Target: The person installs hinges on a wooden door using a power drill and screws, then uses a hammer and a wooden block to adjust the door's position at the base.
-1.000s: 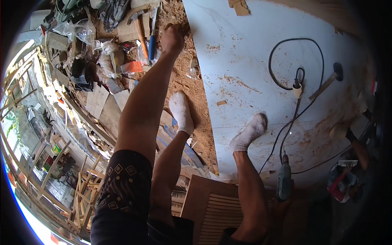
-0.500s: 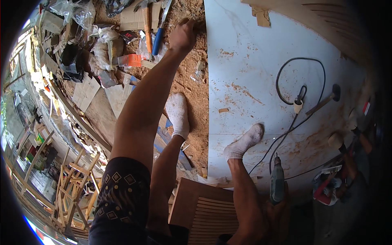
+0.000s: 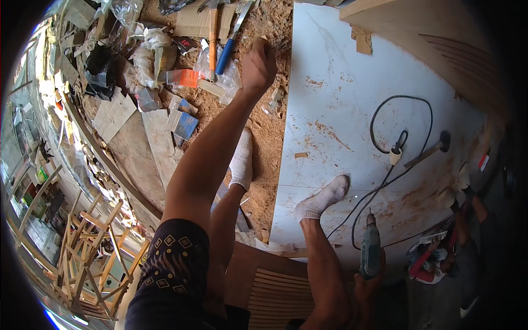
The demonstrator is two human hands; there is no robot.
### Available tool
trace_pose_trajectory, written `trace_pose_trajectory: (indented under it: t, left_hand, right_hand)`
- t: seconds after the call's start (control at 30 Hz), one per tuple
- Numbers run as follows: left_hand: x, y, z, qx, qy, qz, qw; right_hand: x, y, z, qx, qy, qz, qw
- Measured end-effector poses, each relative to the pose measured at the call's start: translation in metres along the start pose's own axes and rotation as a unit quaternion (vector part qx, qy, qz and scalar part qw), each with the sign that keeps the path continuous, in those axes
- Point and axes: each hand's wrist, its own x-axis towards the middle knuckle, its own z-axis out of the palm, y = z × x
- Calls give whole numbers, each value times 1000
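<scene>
My left hand (image 3: 259, 67) reaches up over the sawdust beside the white board (image 3: 311, 71), fingers curled; whatever is in them is hidden. Just left of it lie a long blade with a blue handle (image 3: 224, 58) and a hammer (image 3: 213, 44) with a wooden handle. My right hand (image 3: 367, 279) grips a green power drill (image 3: 370, 247) low in the view, its tip pointing up. The drill's black cord (image 3: 426, 126) loops across the board near a plug and socket (image 3: 395, 154) and a mallet (image 3: 444, 140). My two socked feet stand on the sawdust and the board.
Plastic bags (image 3: 154, 60), cardboard (image 3: 115, 115) and scraps litter the upper left. Wooden frames (image 3: 96, 253) stand lower left. A slatted wooden panel (image 3: 275, 297) is below me, another panel (image 3: 396, 22) top right. Other people (image 3: 440, 258) are at the right edge.
The view has shifted, moving the board and tools rightward in the picture. My left hand has come down relative to the hammer, still curled. The drill has moved left in the picture.
</scene>
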Motion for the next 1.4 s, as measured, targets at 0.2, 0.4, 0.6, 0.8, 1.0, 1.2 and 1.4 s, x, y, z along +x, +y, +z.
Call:
trace_pose_trajectory:
  t: [0.2, 0.4, 0.6, 0.8, 1.0, 1.2, 1.4]
  left_hand:
    - [-51, 6, -51, -90, -20, -248, 964]
    - [-137, 69, -112, -375, 7, -435, 819]
    - [-146, 226, -211, -528, -8, -503, 684]
    - [-65, 444, -333, -649, -77, -450, 609]
    - [-5, 629, -463, -759, -154, -255, 579]
    - [6, 719, -529, -776, -198, -144, 581]
    - [13, 763, -547, -778, -235, -115, 570]
  right_hand:
    - [-27, -34, -19, 23, 23, 48, 998]
    - [-60, -63, -36, 48, 48, -10, 998]
    - [-139, -183, -116, 167, 20, -56, 984]
    - [-280, -313, -215, 322, -37, -109, 940]
    - [-404, -372, -286, 418, -12, -277, 865]
    - [-479, -372, -313, 421, 5, -356, 834]
    - [-496, -371, -312, 478, 32, -396, 783]
